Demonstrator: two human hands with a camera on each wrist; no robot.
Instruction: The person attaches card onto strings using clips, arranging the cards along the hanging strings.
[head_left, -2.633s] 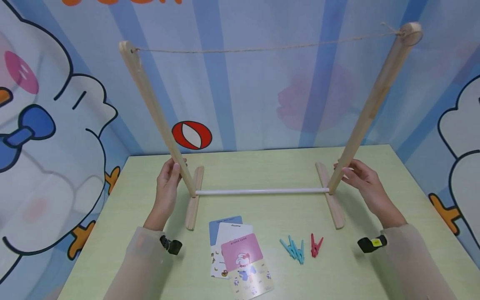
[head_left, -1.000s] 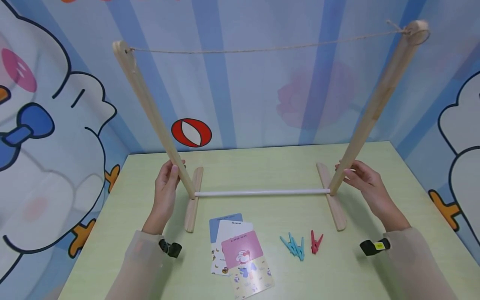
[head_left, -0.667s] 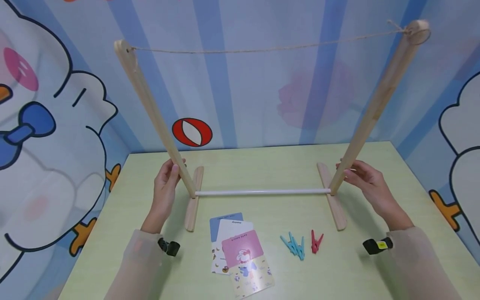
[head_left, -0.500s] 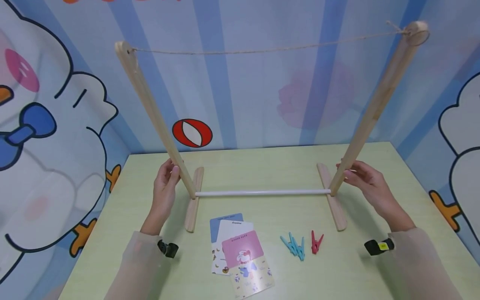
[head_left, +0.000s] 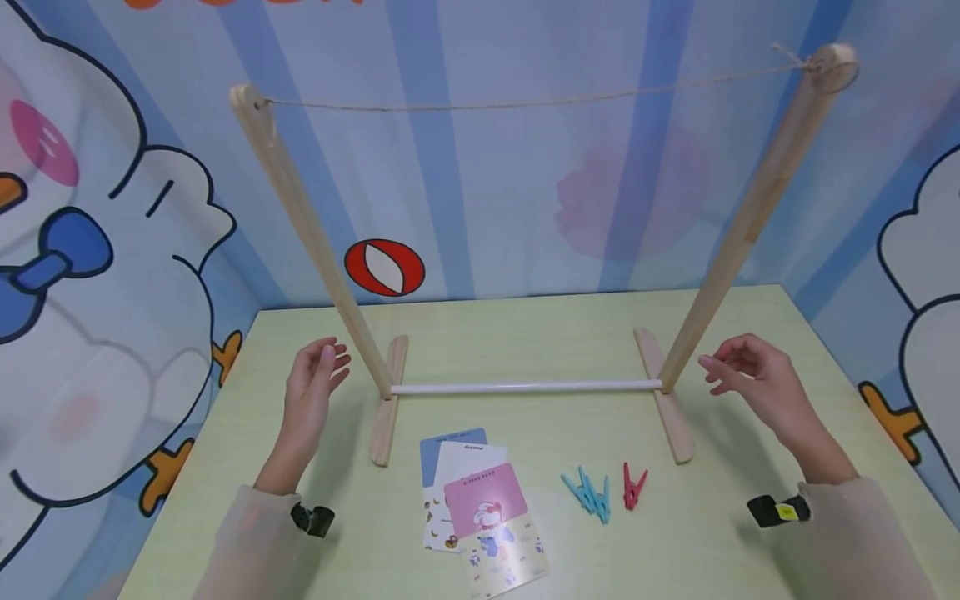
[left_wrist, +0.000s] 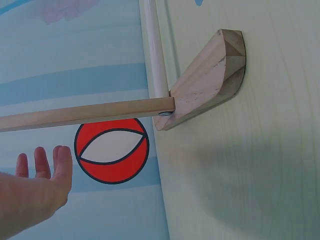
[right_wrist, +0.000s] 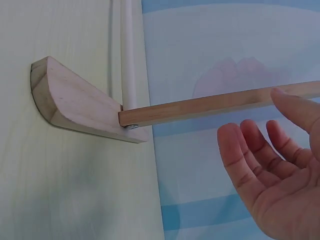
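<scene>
A wooden stand rises from the table, with a left post [head_left: 315,242], a right post [head_left: 750,217] and a string [head_left: 465,106] tied between their tops. A white rod [head_left: 525,387] joins the posts low down, and each post has a wooden foot [left_wrist: 205,75]. To the left of the left post is my left hand [head_left: 307,383], apart from it, fingers relaxed and holding nothing. My right hand [head_left: 757,383] hovers just right of the right post, its fingers loosely bent around nothing; the right wrist view shows the palm and the fingers [right_wrist: 235,150] below the post.
In front of the stand lie overlapping cards, blue [head_left: 442,450], white [head_left: 438,517] and pink-and-yellow [head_left: 487,500]. Blue clothespins [head_left: 592,496] and a red clothespin [head_left: 632,486] lie to their right on the pale table [head_left: 600,567]. A printed backdrop [head_left: 510,192] stands behind.
Both hands have let go of the posts and drawn outward and slightly back, the left to the left, the right to the right. The stand stays upright; cards and clothespins lie as before.
</scene>
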